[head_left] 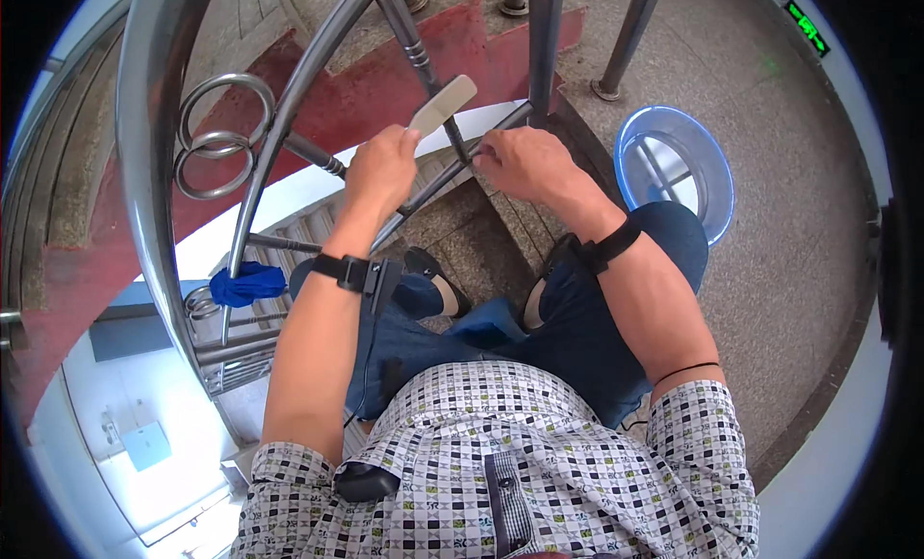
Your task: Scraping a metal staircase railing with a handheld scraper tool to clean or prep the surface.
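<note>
Crouched on a stair landing, my left hand [380, 169] closes around a pale flat brush handle [443, 104] pointing to one o'clock, while my right hand [525, 164] clamps the lower steel railing bar [438, 179]. Blue plastic basin [676, 169] sits at three o'clock.
</note>
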